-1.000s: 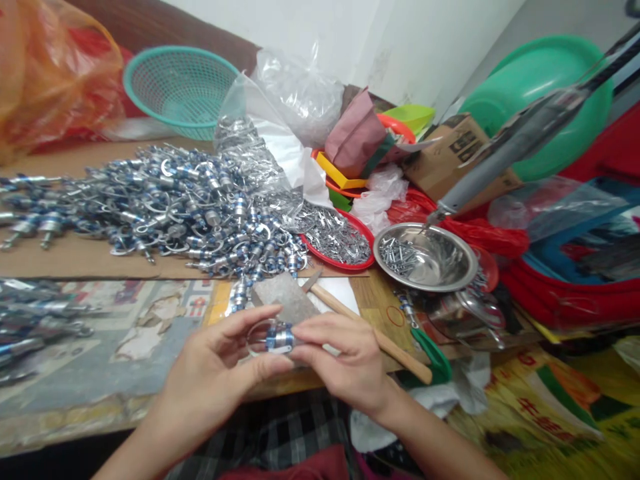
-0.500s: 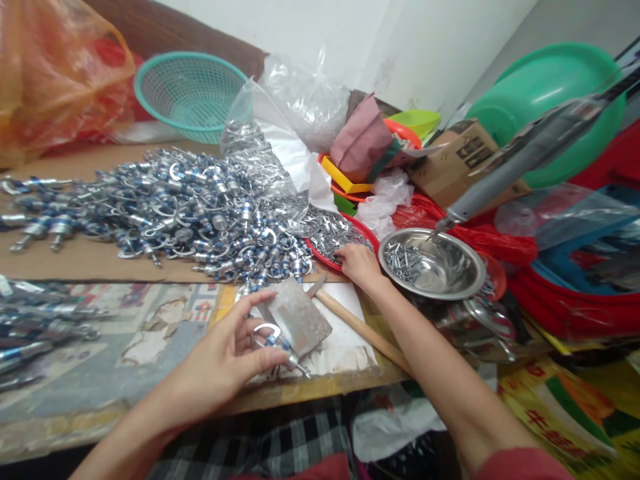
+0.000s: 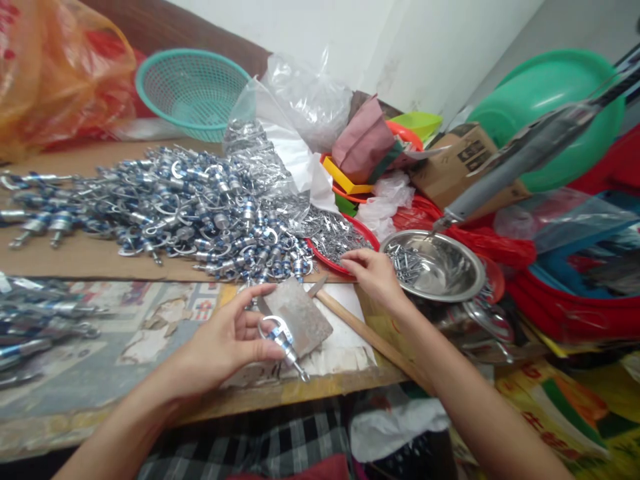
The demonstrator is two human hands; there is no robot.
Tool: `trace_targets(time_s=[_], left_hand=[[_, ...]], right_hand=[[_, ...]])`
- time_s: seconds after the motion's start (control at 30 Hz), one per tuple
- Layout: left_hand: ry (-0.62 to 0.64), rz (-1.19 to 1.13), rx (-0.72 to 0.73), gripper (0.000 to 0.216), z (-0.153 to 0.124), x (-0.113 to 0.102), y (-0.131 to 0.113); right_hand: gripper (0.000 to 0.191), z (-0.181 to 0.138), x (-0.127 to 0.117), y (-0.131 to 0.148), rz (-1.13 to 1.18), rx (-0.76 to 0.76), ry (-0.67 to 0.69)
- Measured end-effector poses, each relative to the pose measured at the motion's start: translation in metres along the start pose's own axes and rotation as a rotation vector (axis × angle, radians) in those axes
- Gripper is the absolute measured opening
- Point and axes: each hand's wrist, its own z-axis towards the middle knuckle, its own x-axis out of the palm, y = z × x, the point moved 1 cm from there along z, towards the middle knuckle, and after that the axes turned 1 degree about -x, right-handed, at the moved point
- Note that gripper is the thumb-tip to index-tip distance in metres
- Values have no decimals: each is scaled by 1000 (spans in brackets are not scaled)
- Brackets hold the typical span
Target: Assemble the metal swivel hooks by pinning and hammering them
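My left hand (image 3: 220, 347) grips a small silver metal fitting (image 3: 285, 340) with blue bands, a crescent-shaped piece and a thin eyelet end pointing down to the right. The fitting is over the near edge of a flat metal block (image 3: 303, 320). Right of the block lies a wooden handle (image 3: 363, 327) with a pointed metal head, like a hammer. My right hand (image 3: 377, 277) is at the near rim of a red tray (image 3: 373, 235) of small metal pins (image 3: 335, 237). Its thumb and fingertips are pinched; whatever is between them is too small to make out.
Many similar fittings (image 3: 200, 207) are heaped on cardboard behind the block, with more (image 3: 40, 327) at the left. A steel bowl (image 3: 460, 290) holding metal pins stands right of the tray. A grey tool (image 3: 510, 173) hangs above it. A turquoise basket (image 3: 195, 123) stands behind.
My right hand has drawn back out of the pins toward me, to the tray's near rim. My left hand keeps the fitting, now turned slightly so more of it shows.
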Motion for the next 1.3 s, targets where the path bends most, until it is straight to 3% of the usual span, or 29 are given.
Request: trace_targets(time_s=[0.1,0.2,0.47,0.67,0.8,0.93,1.03,1.13,1.2,1.3], left_hand=[[-2,-5,11,88,1,0,0],[14,0,34,86,2,-1,2],[5,4,50,84,0,1,0],[8,7,53,82,1,0,1],[15,7,60,80,1,-1,3],[-14,10,54,81,0,0,1],[-17,15,57,81,0,2,0],[-10,13,69,81,0,2,0],[-11,27,65,81,0,2,1],[-13,45,53,81,-1,2,0]], right_hand=[[18,-35,-2,49,198,-288,31],[23,-59,-1,82,176,-487,59],[12,-56,-7,84,310,-337,342],[10,-51,9,92,328,-352,254],[8,-50,17,96,427,-271,199],[9,-56,8,81,511,-176,-10],[14,-67,-1,48,345,-17,-127],[29,-81,-1,13,64,56,111],[23,-89,2,0,-8,81,265],[17,-95,-5,1,59,93,206]])
